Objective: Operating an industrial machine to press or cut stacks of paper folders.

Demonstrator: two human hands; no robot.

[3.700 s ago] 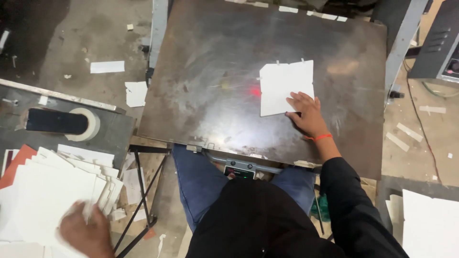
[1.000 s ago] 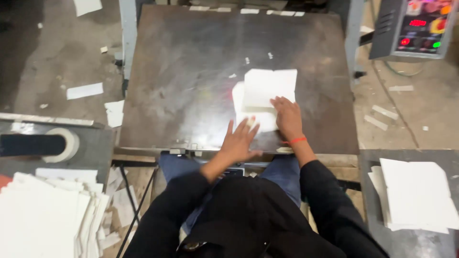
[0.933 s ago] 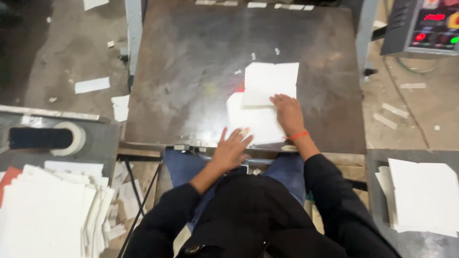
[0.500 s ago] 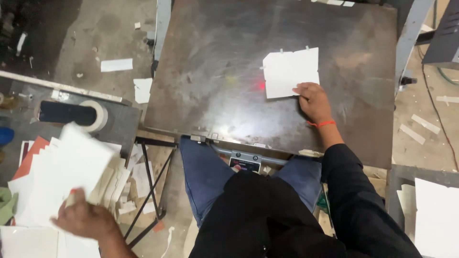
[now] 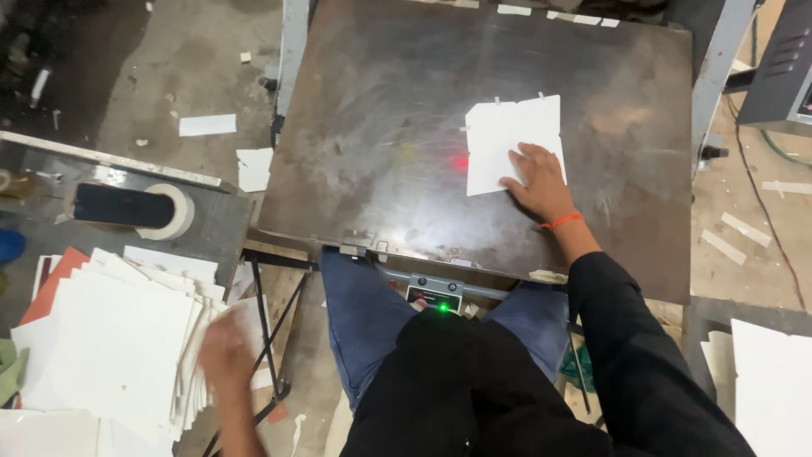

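- My right hand [image 5: 537, 178] lies flat, fingers spread, on the lower right corner of the white sheet [image 5: 512, 140] that sits on the dark metal tabletop [image 5: 381, 127]; the grip here is an open palm pressing down, closed on nothing.
- That sheet lies right of the tabletop's centre, roughly square, its edges slightly skewed to the tabletop's edges. A small red light spot [image 5: 460, 161] shows on the metal just beside its left edge.
- My left hand [image 5: 224, 351] is well apart from it, low on my left, at the right edge of the fanned stack of white sheets [image 5: 118, 347]. The hand is motion-blurred, so I cannot tell whether its grip has a sheet or is open.
- The relation that matters: the stack lies down and to the left of the placed sheet, across my lap, so the left hand is the nearer one to the stack and the right hand the nearer one to the tabletop sheet.
- A roll of tape [image 5: 135, 207] rests on the side surface above the stack, and another pile of white sheets [image 5: 774, 381] lies at my far right.
- Paper scraps litter the floor [image 5: 194, 76] beside the tabletop.
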